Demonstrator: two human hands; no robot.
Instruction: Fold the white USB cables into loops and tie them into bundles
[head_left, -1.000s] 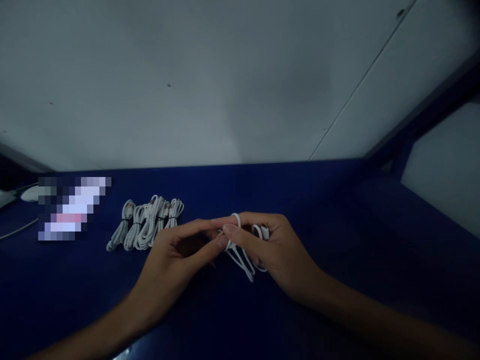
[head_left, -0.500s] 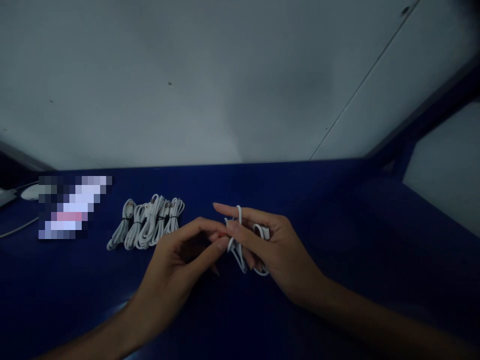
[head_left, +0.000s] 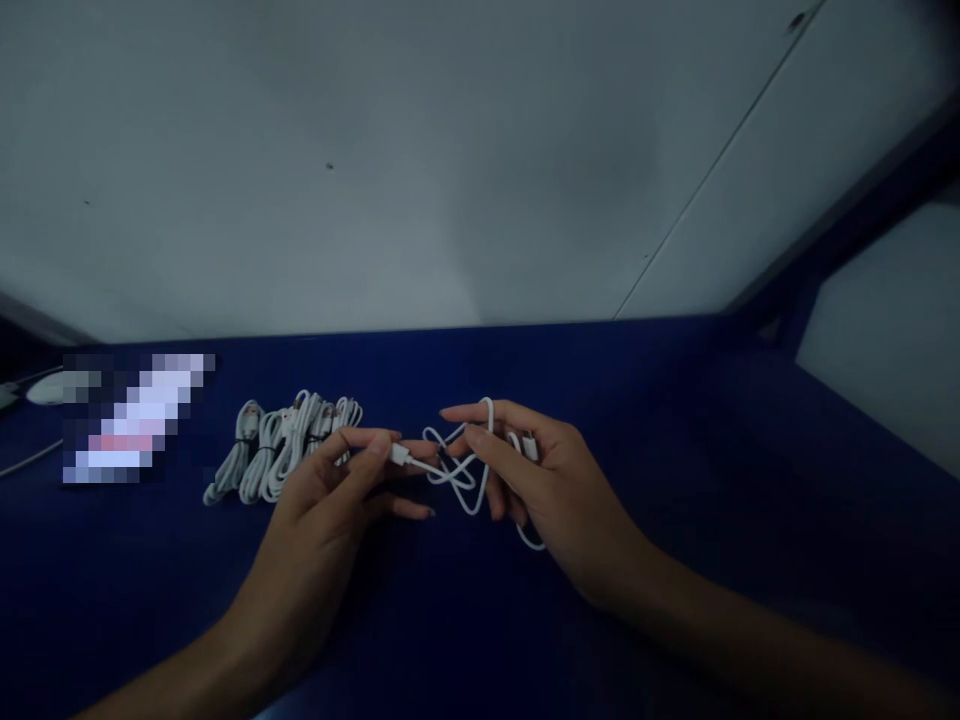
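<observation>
A white charging cable (head_left: 471, 500) stretches in loose loops between my two hands above the blue table. My left hand (head_left: 330, 500) pinches one white plug (head_left: 399, 455) of it between thumb and forefinger, the other fingers spread below. My right hand (head_left: 547, 480) is closed on the loops, thumb pressing them against the forefinger. Another white plug (head_left: 529, 446) of the cable shows by the right palm, and a loop hangs beneath that hand. Some of the cable is hidden behind the right fingers.
Several bundled white cables (head_left: 259, 460) lie in a row just beyond my left hand, dark ties round them. A blurred-out bright oblong (head_left: 150, 415) and a white rounded object (head_left: 60, 387) with a cord are at far left. A pale panel (head_left: 480, 200) rises behind the blue table (head_left: 637, 370).
My left hand has moved left, away from the right, drawing out the plug end. The loops in my right hand have opened out and loosened. The view has shifted slightly.
</observation>
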